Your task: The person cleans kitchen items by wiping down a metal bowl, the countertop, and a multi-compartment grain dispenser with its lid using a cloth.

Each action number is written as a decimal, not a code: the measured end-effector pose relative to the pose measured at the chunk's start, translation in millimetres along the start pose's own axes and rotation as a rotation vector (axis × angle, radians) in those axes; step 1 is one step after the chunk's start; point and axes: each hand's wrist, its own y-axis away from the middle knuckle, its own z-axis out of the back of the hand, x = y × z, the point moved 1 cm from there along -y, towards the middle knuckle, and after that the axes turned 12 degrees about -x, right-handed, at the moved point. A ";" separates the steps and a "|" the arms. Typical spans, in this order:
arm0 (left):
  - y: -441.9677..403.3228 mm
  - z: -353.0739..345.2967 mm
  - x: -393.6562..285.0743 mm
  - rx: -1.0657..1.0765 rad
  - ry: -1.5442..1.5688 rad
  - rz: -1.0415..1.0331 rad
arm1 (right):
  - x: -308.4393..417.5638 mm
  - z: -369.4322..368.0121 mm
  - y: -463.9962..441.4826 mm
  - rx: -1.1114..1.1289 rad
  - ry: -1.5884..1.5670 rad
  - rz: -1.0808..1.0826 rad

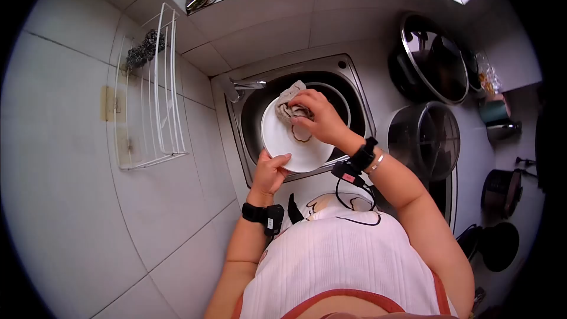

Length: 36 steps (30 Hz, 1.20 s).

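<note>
Over sink [361, 103], white plate [307, 155] tilted, likely so drips fall into basin. Left hand [270, 172] clamped on near rim, thumb on top, steadying; right hand [322, 119] gripping bunched cloth [288, 99] against plate, probably for firm pressure.

The white plate [310, 156], with the left hand [271, 172] at its near rim and the right hand [319, 117] over it, blocks the middle of the sink [364, 101]; the faucet [250, 84] obstructs the far left corner. Along the right edge, a narrow counter strip [373, 77] offers passage, bounded by the black pot [398, 77] and see-through container [410, 139].
</note>
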 end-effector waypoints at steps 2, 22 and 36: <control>3.1 -1.7 2.5 0.059 -0.032 -0.022 | -5.3 -11.2 7.0 -0.019 0.112 0.050; 10.6 4.2 -15.5 0.004 -0.057 -0.075 | -19.5 -28.4 -10.3 0.230 0.138 0.111; -0.2 -3.2 -19.8 0.034 -0.099 -0.092 | -5.0 -25.1 5.4 0.262 0.046 0.280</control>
